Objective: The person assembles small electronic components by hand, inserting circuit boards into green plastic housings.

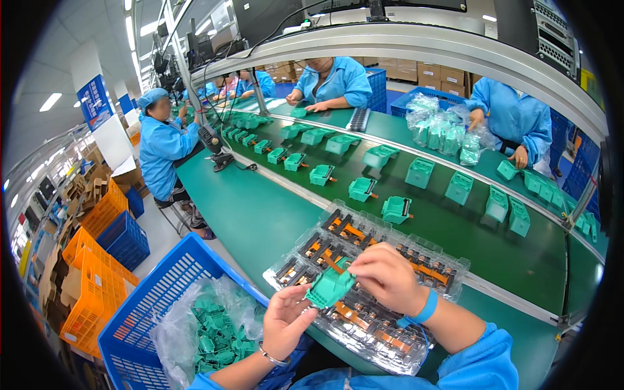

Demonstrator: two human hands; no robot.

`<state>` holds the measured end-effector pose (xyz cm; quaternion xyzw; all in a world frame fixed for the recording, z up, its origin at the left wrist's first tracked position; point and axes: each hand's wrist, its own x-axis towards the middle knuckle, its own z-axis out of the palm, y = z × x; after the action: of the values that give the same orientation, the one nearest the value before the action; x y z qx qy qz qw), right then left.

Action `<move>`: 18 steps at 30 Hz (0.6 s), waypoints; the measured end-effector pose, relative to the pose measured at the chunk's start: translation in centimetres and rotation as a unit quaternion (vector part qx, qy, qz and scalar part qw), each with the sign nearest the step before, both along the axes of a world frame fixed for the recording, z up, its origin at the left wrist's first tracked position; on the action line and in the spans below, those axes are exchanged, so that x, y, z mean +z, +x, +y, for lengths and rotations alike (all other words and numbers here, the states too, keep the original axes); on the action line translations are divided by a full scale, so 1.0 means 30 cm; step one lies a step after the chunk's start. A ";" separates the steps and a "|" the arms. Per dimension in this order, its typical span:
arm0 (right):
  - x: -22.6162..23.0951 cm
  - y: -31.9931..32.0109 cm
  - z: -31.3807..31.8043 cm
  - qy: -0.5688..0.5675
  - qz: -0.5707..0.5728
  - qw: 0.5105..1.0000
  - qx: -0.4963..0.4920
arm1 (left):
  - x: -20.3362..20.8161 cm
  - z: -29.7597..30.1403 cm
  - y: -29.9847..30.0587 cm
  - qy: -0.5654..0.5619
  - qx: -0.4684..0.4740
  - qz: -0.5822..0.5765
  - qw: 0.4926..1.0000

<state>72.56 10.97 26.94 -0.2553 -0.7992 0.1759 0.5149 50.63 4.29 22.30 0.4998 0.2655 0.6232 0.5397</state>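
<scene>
My left hand (284,323) holds a small green plastic housing (329,288) between thumb and fingers, above the near part of a clear plastic tray. From the housing's upper side sticks an orange flat cable (334,263). My right hand (388,276) is closed in a pinch at the housing's upper right edge, by the cable; its fingertips partly hide what they grip. Under both hands lies the clear tray (278,275), its pockets filled with black parts bearing orange strips (429,272). A blue band (427,307) circles my right wrist.
Left of my lap stands a blue crate (188,259) with bagged green housings (224,331). Beyond the tray, a dark green conveyor (416,250) carries rows of green housings (396,210). Co-workers in blue (335,83) work across it. Orange crates (97,296) stand far left.
</scene>
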 end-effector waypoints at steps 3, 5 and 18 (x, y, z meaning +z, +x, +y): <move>0.045 0.069 -0.010 0.304 -0.126 0.944 -0.031 | -0.011 0.013 -0.028 -0.010 0.053 0.054 0.997; 0.059 0.116 -0.013 0.320 -0.159 0.933 -0.035 | -0.015 0.022 -0.047 -0.009 0.094 0.062 0.994; -0.237 0.749 0.247 -0.361 0.106 0.847 -0.375 | -0.461 -0.142 -0.671 -0.181 0.276 0.258 0.908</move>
<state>95.04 18.38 19.81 -0.6834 -0.4633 0.2714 0.4947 30.51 0.04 8.47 0.4434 0.6312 0.5377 0.3404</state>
